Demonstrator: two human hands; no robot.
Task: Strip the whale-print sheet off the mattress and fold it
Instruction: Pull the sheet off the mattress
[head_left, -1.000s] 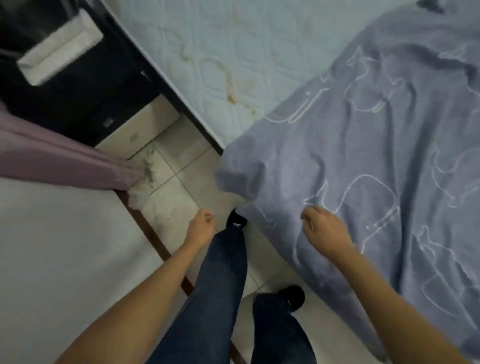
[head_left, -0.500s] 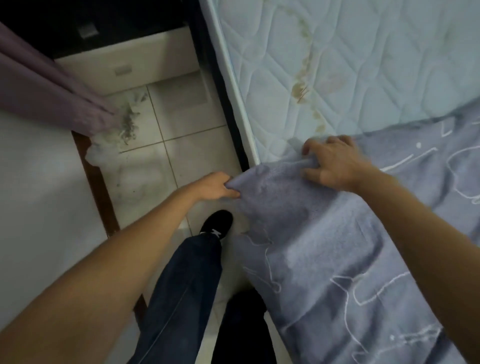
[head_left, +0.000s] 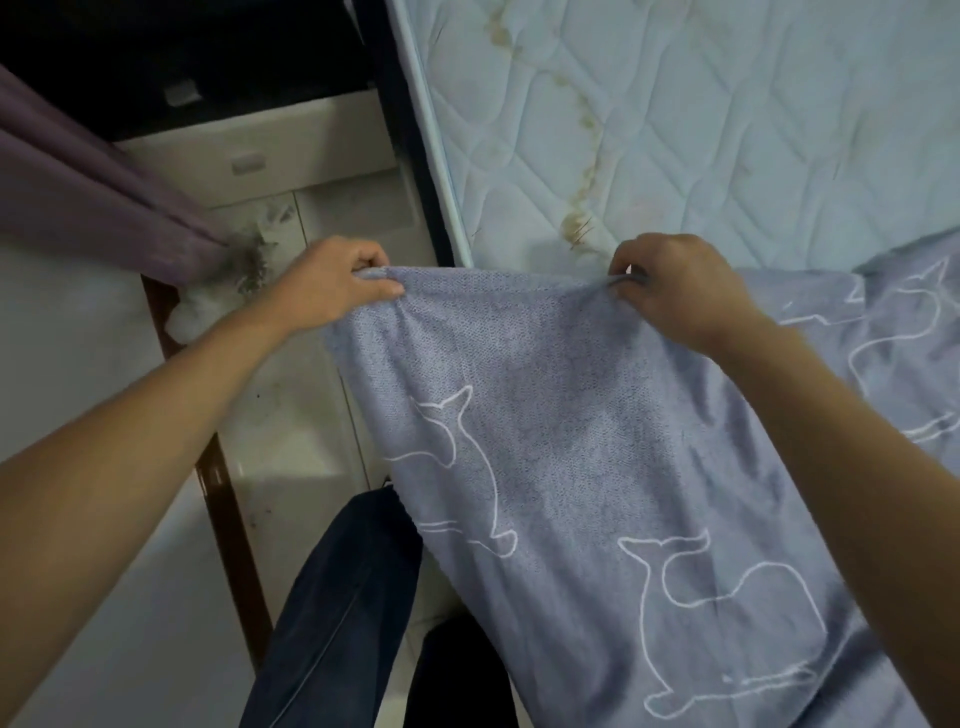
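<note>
At the near-left corner of the mattress (head_left: 701, 130), both hands hold the whale-print sheet (head_left: 571, 441) up by one edge. The left hand (head_left: 332, 283) pinches one end of that edge, thumb pressed over the cloth. The right hand (head_left: 675, 291) grips the other end w/ fingers curled round a bunched bit of hem. The edge runs fairly taut between them. Below it the cloth hangs toward the near side, in front of the person's legs (head_left: 337, 597), and the rest lies on the mattress to the right (how far it goes is out of frame). The far part of the mattress is bare and stained.

What could go wrong, as I judge it:
- The hanging part may sag onto the tiled floor (head_left: 291, 415), which looks dusty, esp. by the foot of the purple curtain (head_left: 104, 208) at left.
- The part lying at right could drag or catch when pulled, so one pinch slips and the edge drops.
- Feet are hidden under the cloth, so a step fwd may tread on it.
</note>
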